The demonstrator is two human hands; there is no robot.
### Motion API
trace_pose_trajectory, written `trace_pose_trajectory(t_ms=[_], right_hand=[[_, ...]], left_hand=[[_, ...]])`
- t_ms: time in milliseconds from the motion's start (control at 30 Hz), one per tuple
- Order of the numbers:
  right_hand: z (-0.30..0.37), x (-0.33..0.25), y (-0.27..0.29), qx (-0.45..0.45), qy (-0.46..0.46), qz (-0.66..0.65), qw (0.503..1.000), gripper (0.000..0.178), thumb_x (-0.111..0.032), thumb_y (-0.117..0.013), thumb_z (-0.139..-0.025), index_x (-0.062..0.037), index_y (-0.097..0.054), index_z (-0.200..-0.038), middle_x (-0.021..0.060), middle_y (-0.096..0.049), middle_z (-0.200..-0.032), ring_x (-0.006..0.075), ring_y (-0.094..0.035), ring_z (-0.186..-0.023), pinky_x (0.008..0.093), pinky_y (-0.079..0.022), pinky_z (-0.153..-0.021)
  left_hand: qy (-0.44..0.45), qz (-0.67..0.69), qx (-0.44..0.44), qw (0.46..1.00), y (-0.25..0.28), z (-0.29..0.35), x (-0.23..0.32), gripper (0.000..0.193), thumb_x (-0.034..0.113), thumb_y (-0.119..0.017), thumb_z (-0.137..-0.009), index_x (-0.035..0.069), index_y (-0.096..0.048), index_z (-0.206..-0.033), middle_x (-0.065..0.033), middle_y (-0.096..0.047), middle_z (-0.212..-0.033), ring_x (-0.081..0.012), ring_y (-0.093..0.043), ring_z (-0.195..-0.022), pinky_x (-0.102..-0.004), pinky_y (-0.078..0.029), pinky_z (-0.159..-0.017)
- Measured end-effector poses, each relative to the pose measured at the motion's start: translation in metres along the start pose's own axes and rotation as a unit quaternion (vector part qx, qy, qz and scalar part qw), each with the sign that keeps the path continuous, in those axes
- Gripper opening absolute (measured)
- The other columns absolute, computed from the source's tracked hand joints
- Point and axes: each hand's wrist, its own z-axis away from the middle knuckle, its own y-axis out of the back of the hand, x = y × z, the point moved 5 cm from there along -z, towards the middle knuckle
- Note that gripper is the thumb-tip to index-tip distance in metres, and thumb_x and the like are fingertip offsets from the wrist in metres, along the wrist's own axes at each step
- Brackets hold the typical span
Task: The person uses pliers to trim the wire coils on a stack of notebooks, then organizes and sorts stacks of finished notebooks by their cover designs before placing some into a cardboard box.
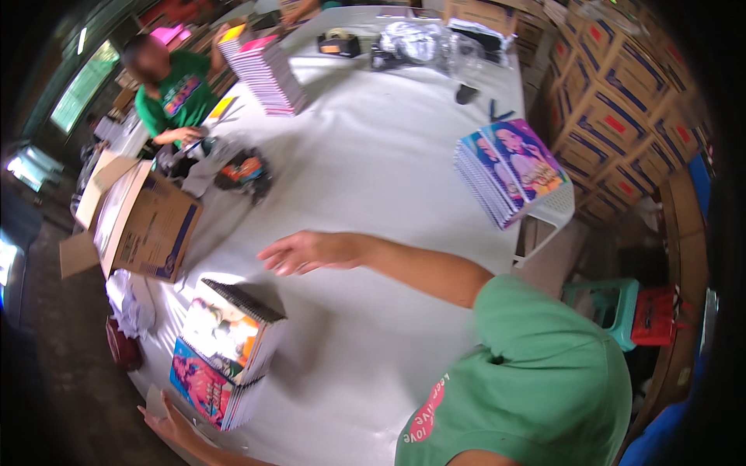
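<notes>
Over the white-covered table, my right hand (pixel 307 252) hovers with its fingers stretched out, holding nothing. My left hand (pixel 167 423) is low at the table's left edge, fingers spread, just beside a stack of spiral notebooks. That stack has two piles side by side: notebooks with a pink and blue cover (pixel 200 380) nearer me, and taller-standing notebooks with a glossy, glare-washed cover (pixel 225 326) behind them. Neither hand visibly grips them. Farther right lies another stack of spiral notebooks (pixel 509 167) with purple and blue covers, apart from both hands.
An open cardboard box (pixel 148 221) stands at the left edge, with plastic-wrapped items (pixel 242 172) beyond it. Tall notebook stacks (pixel 268 78) rise near a co-worker in green (pixel 183 89). A tape dispenser (pixel 339 43) and clear plastic (pixel 412 45) lie at the far end. Stacked cartons (pixel 622 101) line the right.
</notes>
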Motion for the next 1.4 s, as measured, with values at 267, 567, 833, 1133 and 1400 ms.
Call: trace_pose_trajectory(t_ms=[267,567,833,1133,1400], right_hand=[[0.380,-0.093,0.165,0.567,0.056,0.392,0.722,0.062,-0.030,-0.070,-0.078,-0.0038,-0.046,-0.129,0.0163,-0.049,-0.128,0.0217,-0.048,-0.117,0.0295,-0.036,-0.098],[0.445,0.013,0.293,0.423,0.129,-0.194,0.876,0.071,-0.063,-0.040,-0.087,-0.0049,-0.046,-0.127,0.0086,-0.056,-0.117,0.0166,-0.056,-0.103,0.0305,-0.047,-0.088],[0.433,0.005,0.277,0.392,-0.002,-0.211,0.896,0.069,-0.061,-0.046,-0.085,-0.0089,-0.044,-0.130,0.0085,-0.051,-0.127,0.0171,-0.052,-0.110,0.0328,-0.041,-0.096],[0.469,0.035,0.276,0.434,-0.093,-0.190,0.876,0.081,-0.051,-0.063,-0.078,-0.0120,-0.029,-0.139,0.0088,-0.046,-0.130,0.0227,-0.047,-0.117,0.0366,-0.036,-0.100],[0.534,0.065,0.279,0.459,-0.058,-0.303,0.833,0.080,-0.052,-0.070,-0.071,-0.0077,-0.040,-0.130,0.0092,-0.052,-0.121,0.0243,-0.050,-0.111,0.0403,-0.042,-0.094]], left_hand=[[-0.047,0.615,-0.487,0.619,-0.079,0.210,0.313,0.067,0.017,-0.051,-0.090,0.008,-0.013,-0.145,-0.0122,-0.024,-0.147,-0.0266,-0.025,-0.135,-0.0397,-0.022,-0.109],[0.215,0.566,-0.719,0.342,-0.160,0.387,0.610,0.082,0.056,-0.052,-0.083,0.008,-0.021,-0.141,-0.0174,-0.029,-0.142,-0.0257,-0.026,-0.133,-0.0425,-0.023,-0.108],[0.215,0.571,-0.704,0.363,-0.176,0.414,0.627,0.041,0.015,-0.057,-0.077,0.008,-0.043,-0.115,-0.0103,-0.054,-0.107,-0.0205,-0.056,-0.099,-0.0351,-0.048,-0.086],[0.284,0.559,-0.689,0.365,-0.162,0.425,0.625,0.062,0.033,-0.062,-0.078,0.004,-0.030,-0.123,-0.0114,-0.051,-0.106,-0.0218,-0.055,-0.099,-0.0370,-0.049,-0.085],[0.222,0.445,-0.727,0.474,-0.161,0.466,0.650,0.118,0.048,-0.075,-0.060,0.002,-0.002,-0.139,-0.0216,-0.030,-0.131,-0.0290,-0.033,-0.124,-0.0423,-0.039,-0.098]])
